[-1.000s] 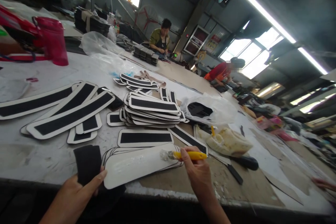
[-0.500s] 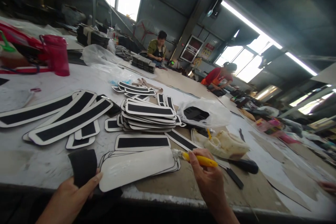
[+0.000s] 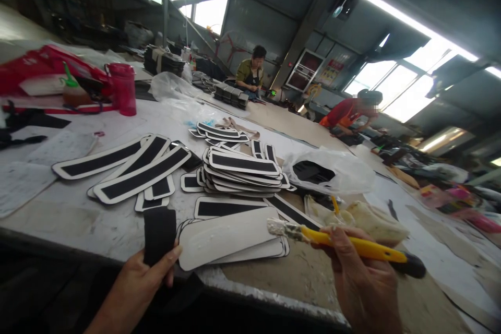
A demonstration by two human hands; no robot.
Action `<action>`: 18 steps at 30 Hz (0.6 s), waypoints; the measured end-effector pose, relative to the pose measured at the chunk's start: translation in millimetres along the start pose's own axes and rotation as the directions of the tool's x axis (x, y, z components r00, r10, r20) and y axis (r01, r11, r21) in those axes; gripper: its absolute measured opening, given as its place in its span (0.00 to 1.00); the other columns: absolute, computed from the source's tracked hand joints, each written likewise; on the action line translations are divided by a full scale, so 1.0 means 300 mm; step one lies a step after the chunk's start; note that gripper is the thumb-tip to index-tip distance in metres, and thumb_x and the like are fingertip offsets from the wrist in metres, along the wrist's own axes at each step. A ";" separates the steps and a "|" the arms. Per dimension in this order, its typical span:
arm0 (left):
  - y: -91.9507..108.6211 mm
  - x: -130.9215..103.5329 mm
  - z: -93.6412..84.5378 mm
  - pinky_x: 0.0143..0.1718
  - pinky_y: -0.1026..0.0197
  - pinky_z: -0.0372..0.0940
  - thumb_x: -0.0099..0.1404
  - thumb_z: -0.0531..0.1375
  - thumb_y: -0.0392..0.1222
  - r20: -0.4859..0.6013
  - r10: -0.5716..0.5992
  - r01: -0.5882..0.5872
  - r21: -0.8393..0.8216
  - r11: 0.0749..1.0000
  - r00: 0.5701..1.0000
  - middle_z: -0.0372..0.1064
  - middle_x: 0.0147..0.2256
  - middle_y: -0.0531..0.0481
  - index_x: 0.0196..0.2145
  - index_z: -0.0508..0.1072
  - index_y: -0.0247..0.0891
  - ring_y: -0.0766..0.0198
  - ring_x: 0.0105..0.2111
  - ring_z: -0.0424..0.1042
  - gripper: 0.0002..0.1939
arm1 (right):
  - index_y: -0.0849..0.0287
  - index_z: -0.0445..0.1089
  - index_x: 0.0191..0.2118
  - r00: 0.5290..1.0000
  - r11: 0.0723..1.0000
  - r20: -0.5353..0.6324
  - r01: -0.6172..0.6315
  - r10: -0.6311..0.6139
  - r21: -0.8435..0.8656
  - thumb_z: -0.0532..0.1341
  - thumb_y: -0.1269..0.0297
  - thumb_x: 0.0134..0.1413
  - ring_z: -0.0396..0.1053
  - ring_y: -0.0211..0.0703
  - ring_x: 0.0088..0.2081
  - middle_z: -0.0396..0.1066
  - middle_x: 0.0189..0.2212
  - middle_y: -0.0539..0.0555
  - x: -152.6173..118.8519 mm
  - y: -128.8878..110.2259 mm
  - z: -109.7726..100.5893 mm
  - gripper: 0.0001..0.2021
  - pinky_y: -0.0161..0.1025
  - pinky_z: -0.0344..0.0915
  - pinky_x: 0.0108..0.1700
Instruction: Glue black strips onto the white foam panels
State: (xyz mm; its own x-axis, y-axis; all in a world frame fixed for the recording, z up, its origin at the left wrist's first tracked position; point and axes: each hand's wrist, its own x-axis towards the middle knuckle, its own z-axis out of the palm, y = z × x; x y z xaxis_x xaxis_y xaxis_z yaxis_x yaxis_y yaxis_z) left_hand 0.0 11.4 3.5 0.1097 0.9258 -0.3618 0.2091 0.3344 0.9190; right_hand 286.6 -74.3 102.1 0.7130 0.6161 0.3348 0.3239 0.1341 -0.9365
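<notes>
My left hand (image 3: 135, 284) is closed on a black strip (image 3: 159, 235) that stands up from between thumb and fingers; the thumb tip also touches the left end of a white rounded panel (image 3: 227, 237). This panel tops a small fanned stack near the table edge, with wet, shiny streaks on its face. My right hand (image 3: 360, 271) grips a paintbrush (image 3: 354, 245) by its yellow handle, the whitish, coated bristles just at the panel's right end. Whether they touch it I cannot tell. Behind lies a white panel with a black strip (image 3: 230, 207).
White-bordered black pieces are piled mid-table (image 3: 242, 162) and fanned at left (image 3: 143, 172). On the right are a glue-stained pale container (image 3: 376, 222), a black handle (image 3: 415, 266) and a clear plastic bag (image 3: 352, 175). A red jug (image 3: 123, 88) stands farther back. Two people work beyond.
The brush has drawn back off the panel's right end toward me, now showing more of its length. My left hand keeps hold of the black strip. The whole view has shifted.
</notes>
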 end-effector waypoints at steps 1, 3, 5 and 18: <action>0.000 -0.003 0.009 0.25 0.64 0.55 0.49 0.60 0.61 -0.001 -0.010 0.010 -0.010 1.000 1.000 0.61 0.14 0.55 0.17 0.69 0.38 0.65 0.20 0.60 0.22 | 0.61 0.69 0.32 0.998 0.997 0.039 -0.050 0.048 0.062 0.65 0.58 0.45 0.69 0.40 0.26 0.70 0.29 0.52 -0.015 0.000 0.023 0.12 0.39 0.68 0.30; -0.001 -0.009 0.029 0.24 0.64 0.54 0.49 0.61 0.60 -0.010 -0.020 0.020 -0.033 0.999 1.000 0.60 0.13 0.56 0.21 0.72 0.37 0.65 0.19 0.59 0.21 | 0.60 0.69 0.32 0.987 0.983 0.118 -0.123 0.107 0.134 0.65 0.58 0.46 0.69 0.40 0.28 0.69 0.29 0.52 -0.058 -0.001 0.081 0.11 0.37 0.68 0.30; -0.005 -0.013 0.049 0.22 0.64 0.53 0.49 0.60 0.60 -0.003 -0.017 0.016 -0.025 1.000 1.000 0.60 0.13 0.56 0.21 0.71 0.37 0.65 0.18 0.58 0.21 | 0.60 0.68 0.31 0.968 0.973 0.207 -0.174 0.141 0.151 0.63 0.58 0.48 0.67 0.39 0.27 0.67 0.28 0.50 -0.114 0.004 0.152 0.10 0.35 0.67 0.29; -0.027 -0.006 0.074 0.27 0.61 0.54 0.48 0.55 0.65 -0.044 -0.042 0.049 0.156 0.987 0.998 0.58 0.12 0.54 0.08 0.61 0.40 0.62 0.18 0.60 0.27 | 0.60 0.67 0.32 0.960 0.837 0.184 0.276 -0.213 -0.473 0.59 0.58 0.53 0.68 0.44 0.32 0.68 0.29 0.53 0.010 0.120 0.035 0.10 0.42 0.64 0.37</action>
State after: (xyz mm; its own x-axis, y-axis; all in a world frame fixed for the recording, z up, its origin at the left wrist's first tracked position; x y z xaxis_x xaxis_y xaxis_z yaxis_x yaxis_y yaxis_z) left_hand 19.7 3.1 -6.9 0.0583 0.9176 -0.3932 0.3632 0.3474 0.8646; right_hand 293.9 -59.6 68.1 0.5008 0.7054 0.5015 0.7620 -0.0845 -0.6421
